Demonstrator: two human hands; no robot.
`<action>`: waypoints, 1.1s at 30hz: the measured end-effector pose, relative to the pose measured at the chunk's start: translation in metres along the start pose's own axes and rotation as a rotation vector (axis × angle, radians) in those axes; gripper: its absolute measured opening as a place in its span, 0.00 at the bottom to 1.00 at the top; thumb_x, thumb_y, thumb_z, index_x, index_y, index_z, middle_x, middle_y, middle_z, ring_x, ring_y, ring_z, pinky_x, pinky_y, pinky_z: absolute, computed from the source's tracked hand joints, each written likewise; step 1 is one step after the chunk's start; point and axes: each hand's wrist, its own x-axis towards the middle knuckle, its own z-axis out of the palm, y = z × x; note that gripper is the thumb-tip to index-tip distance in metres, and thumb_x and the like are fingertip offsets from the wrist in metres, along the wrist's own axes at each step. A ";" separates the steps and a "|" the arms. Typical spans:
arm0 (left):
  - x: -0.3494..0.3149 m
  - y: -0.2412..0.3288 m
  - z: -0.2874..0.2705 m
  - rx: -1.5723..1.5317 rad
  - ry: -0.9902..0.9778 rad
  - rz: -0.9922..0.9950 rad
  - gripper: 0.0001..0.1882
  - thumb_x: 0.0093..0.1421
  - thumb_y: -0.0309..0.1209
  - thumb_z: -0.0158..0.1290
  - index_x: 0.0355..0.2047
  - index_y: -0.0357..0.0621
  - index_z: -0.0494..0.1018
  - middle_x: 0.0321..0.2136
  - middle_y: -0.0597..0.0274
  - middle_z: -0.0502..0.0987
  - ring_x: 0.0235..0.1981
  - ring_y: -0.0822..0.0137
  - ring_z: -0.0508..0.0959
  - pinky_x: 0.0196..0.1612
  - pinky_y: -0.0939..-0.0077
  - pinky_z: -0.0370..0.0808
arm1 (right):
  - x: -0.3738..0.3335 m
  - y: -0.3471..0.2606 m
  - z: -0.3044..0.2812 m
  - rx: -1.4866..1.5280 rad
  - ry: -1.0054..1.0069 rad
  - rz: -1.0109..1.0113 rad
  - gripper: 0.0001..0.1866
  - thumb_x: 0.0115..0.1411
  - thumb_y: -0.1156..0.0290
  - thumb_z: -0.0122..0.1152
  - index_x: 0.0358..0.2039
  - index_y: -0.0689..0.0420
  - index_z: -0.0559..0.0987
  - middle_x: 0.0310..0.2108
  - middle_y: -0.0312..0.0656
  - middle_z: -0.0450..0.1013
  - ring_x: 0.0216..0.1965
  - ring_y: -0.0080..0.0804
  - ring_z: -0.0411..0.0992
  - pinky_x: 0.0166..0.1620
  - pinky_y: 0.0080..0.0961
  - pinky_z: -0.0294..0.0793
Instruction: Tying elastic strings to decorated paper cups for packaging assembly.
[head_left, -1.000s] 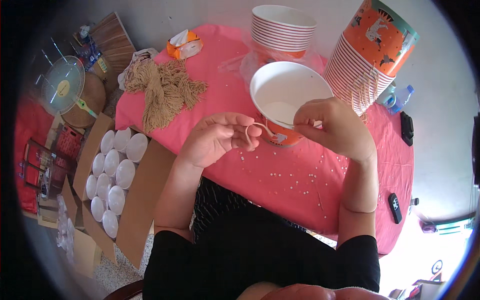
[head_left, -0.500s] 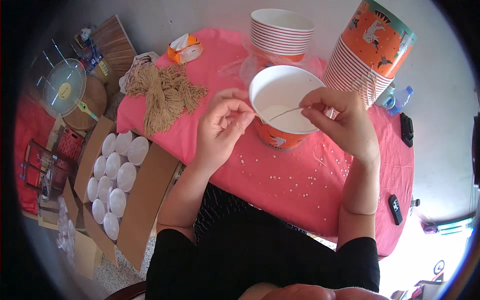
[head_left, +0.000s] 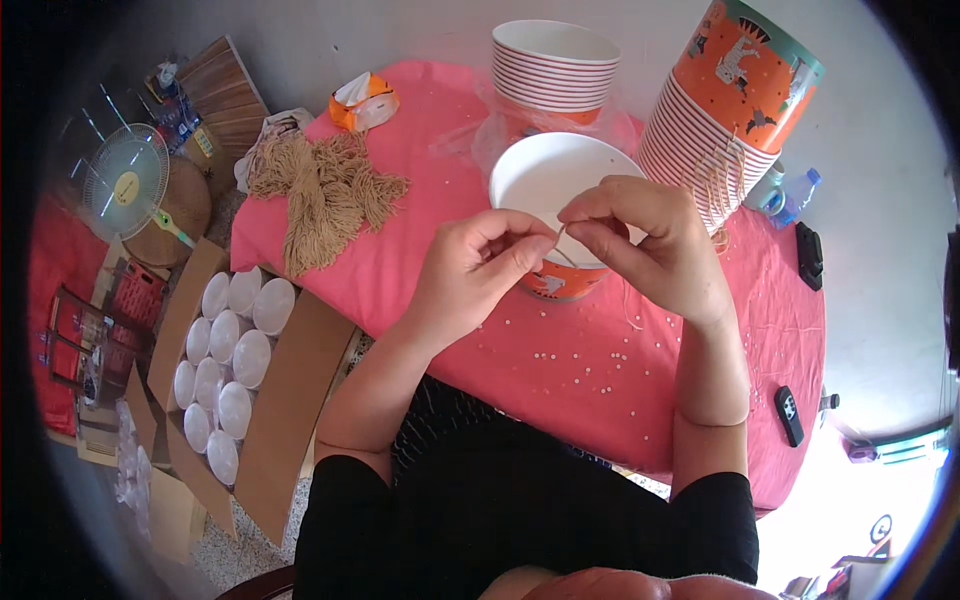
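Your left hand (head_left: 478, 268) pinches a pale cord (head_left: 567, 257) between thumb and forefinger; your right hand (head_left: 655, 245), its fingertips just beside, pinches it likewise, in front of the near rim of an orange bucket (head_left: 540, 165). Around you, left to right: an open carton (head_left: 292, 395) of translucent cups (head_left: 252, 358), a tan yarn bundle (head_left: 325, 195) on pink cloth (head_left: 640, 420), the upright bucket, and a stack of inverted buckets (head_left: 690, 150).
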 end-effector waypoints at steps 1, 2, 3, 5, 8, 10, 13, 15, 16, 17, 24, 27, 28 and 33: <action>-0.001 0.001 0.000 0.011 -0.014 -0.002 0.07 0.64 0.25 0.54 0.38 0.32 0.75 0.31 0.64 0.79 0.33 0.78 0.78 0.36 0.84 0.76 | 0.000 0.002 0.001 0.003 0.012 -0.018 0.06 0.55 0.80 0.62 0.34 0.62 0.80 0.26 0.45 0.76 0.27 0.35 0.76 0.31 0.27 0.75; -0.001 0.002 0.000 0.023 -0.026 -0.003 0.07 0.63 0.25 0.55 0.38 0.32 0.75 0.31 0.63 0.80 0.33 0.78 0.78 0.37 0.84 0.76 | 0.000 0.003 0.003 0.004 0.012 -0.018 0.06 0.55 0.80 0.62 0.34 0.62 0.80 0.26 0.45 0.76 0.27 0.35 0.76 0.31 0.27 0.75; -0.001 0.002 -0.001 0.024 -0.024 -0.004 0.07 0.63 0.25 0.55 0.38 0.32 0.75 0.31 0.63 0.80 0.33 0.78 0.78 0.37 0.84 0.76 | 0.001 0.003 0.004 0.018 0.021 0.014 0.06 0.54 0.80 0.62 0.35 0.61 0.80 0.26 0.45 0.76 0.27 0.36 0.77 0.31 0.27 0.75; -0.002 0.003 -0.003 0.061 -0.048 -0.022 0.06 0.63 0.24 0.55 0.38 0.32 0.75 0.31 0.64 0.79 0.33 0.78 0.78 0.37 0.83 0.77 | 0.002 0.006 0.006 0.033 0.029 0.043 0.07 0.54 0.80 0.63 0.35 0.61 0.80 0.26 0.45 0.76 0.27 0.37 0.77 0.31 0.27 0.75; 0.000 -0.005 -0.006 -0.027 0.028 -0.012 0.06 0.63 0.24 0.55 0.37 0.33 0.75 0.29 0.65 0.79 0.32 0.78 0.77 0.36 0.84 0.76 | 0.003 0.010 0.008 -0.110 0.047 0.068 0.07 0.52 0.79 0.64 0.33 0.61 0.80 0.28 0.44 0.76 0.29 0.40 0.77 0.31 0.29 0.76; 0.004 -0.002 -0.011 -0.053 0.048 -0.079 0.06 0.62 0.25 0.55 0.37 0.33 0.75 0.29 0.65 0.78 0.31 0.79 0.77 0.36 0.84 0.76 | 0.004 0.011 0.009 -0.196 0.164 -0.048 0.07 0.50 0.79 0.65 0.32 0.59 0.80 0.31 0.43 0.75 0.30 0.42 0.76 0.31 0.32 0.76; 0.006 -0.004 -0.018 -0.119 0.121 -0.148 0.07 0.62 0.27 0.56 0.36 0.35 0.76 0.26 0.66 0.77 0.27 0.80 0.75 0.29 0.87 0.72 | 0.005 0.007 0.011 -0.236 0.157 -0.227 0.09 0.47 0.78 0.66 0.31 0.58 0.80 0.33 0.42 0.74 0.30 0.42 0.75 0.30 0.34 0.76; 0.007 -0.007 -0.026 -0.309 0.054 -0.193 0.06 0.63 0.28 0.56 0.36 0.36 0.76 0.24 0.67 0.77 0.22 0.83 0.72 0.22 0.90 0.64 | 0.004 0.005 0.012 -0.295 0.101 -0.264 0.11 0.44 0.76 0.68 0.31 0.56 0.80 0.32 0.40 0.74 0.32 0.40 0.75 0.34 0.34 0.75; 0.006 -0.007 -0.025 -0.308 0.056 -0.193 0.06 0.63 0.28 0.56 0.36 0.36 0.76 0.24 0.67 0.77 0.22 0.83 0.72 0.22 0.90 0.64 | 0.005 0.003 0.015 -0.340 0.083 -0.291 0.11 0.43 0.74 0.68 0.30 0.55 0.80 0.32 0.39 0.74 0.34 0.39 0.74 0.35 0.34 0.74; 0.006 -0.006 -0.021 -0.319 0.088 -0.208 0.07 0.63 0.28 0.56 0.36 0.36 0.75 0.24 0.67 0.76 0.21 0.84 0.69 0.21 0.90 0.61 | 0.006 0.002 0.017 -0.388 0.067 -0.315 0.11 0.42 0.73 0.69 0.30 0.55 0.80 0.32 0.38 0.74 0.35 0.38 0.74 0.37 0.34 0.73; 0.006 -0.008 -0.026 -0.384 0.032 -0.227 0.08 0.62 0.29 0.56 0.37 0.37 0.75 0.24 0.68 0.76 0.22 0.83 0.71 0.21 0.90 0.60 | 0.007 0.009 0.023 -0.490 0.074 -0.342 0.09 0.44 0.71 0.67 0.28 0.54 0.78 0.30 0.37 0.72 0.34 0.38 0.72 0.38 0.36 0.71; 0.005 -0.002 -0.025 -0.329 0.031 -0.226 0.08 0.62 0.28 0.57 0.38 0.36 0.75 0.27 0.68 0.77 0.27 0.82 0.74 0.25 0.90 0.65 | 0.007 0.010 0.018 -0.487 0.084 -0.335 0.07 0.47 0.72 0.66 0.28 0.55 0.78 0.30 0.38 0.72 0.33 0.39 0.72 0.38 0.36 0.71; 0.005 -0.001 -0.024 -0.330 0.029 -0.227 0.08 0.62 0.28 0.57 0.38 0.36 0.75 0.27 0.68 0.77 0.27 0.82 0.74 0.25 0.90 0.65 | 0.007 0.008 0.014 -0.461 0.097 -0.309 0.07 0.47 0.72 0.66 0.28 0.55 0.77 0.29 0.38 0.72 0.33 0.39 0.72 0.38 0.36 0.71; 0.000 -0.008 -0.027 -0.003 -0.039 -0.090 0.09 0.61 0.30 0.56 0.40 0.39 0.76 0.29 0.68 0.76 0.29 0.82 0.73 0.27 0.91 0.64 | 0.007 0.002 -0.001 -0.360 0.042 -0.278 0.07 0.49 0.79 0.66 0.30 0.60 0.79 0.30 0.43 0.73 0.33 0.41 0.73 0.36 0.33 0.73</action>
